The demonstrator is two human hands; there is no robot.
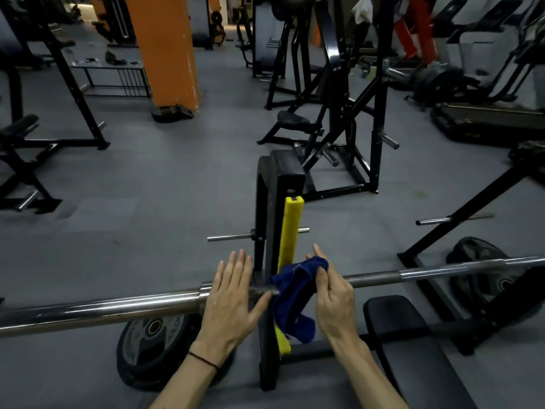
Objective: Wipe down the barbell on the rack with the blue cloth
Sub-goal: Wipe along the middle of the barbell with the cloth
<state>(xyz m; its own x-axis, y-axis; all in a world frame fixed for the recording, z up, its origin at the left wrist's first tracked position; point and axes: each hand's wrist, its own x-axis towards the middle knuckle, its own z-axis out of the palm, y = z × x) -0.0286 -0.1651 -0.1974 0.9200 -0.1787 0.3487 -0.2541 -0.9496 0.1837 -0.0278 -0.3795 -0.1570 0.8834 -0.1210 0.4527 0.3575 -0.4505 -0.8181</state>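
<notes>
While the barbell [383, 277] lies across the rack [267, 202], its long axis runs left to right in front of the person, rising slightly toward the right. The right hand [330, 293] is the nearer to the uncleaned shaft: it grips the blue cloth [295, 293], fingers curled round the bunched fabric, at the point where the bar crosses the rack upright. The left hand [233, 293] lies flat on the bar just beside the cloth, fingers straight and together, holding nothing. It rests near the collar where the thick sleeve meets the thinner shaft.

The shaft extends well away to the right of the cloth, so a wiping stroke would likely follow that axis rightward. The bar is steel, bright on the left sleeve and duller grey along the shaft. The cloth hangs in loose folds below the bar, in front of a yellow pad [290, 231] on the upright.
</notes>
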